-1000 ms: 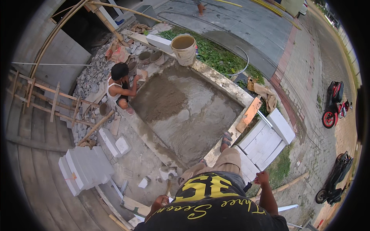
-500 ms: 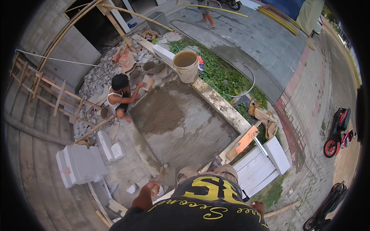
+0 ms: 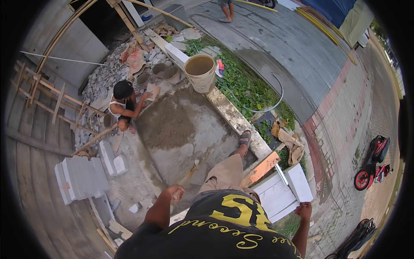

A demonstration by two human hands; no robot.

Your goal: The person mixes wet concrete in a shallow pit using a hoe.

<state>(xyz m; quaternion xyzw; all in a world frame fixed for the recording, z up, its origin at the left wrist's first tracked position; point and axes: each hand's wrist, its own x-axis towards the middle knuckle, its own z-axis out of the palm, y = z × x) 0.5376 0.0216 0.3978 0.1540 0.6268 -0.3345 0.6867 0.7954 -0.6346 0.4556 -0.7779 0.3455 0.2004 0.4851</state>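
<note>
Single head-worn fisheye view, looking steeply down from the wearer's head over the chest of a black shirt that fills the lower edge. The lens faces forward and down onto a wet cement slab below, seen from well above. The left hand and right hand enter near the lower edge. A crouching co-worker sits at the slab's far-left edge; straight lines bend toward the dark rim.

The left hand is hanging curled above the wet cement slab; the right hand is hovering beyond the slab's curb, over white blocks.
</note>
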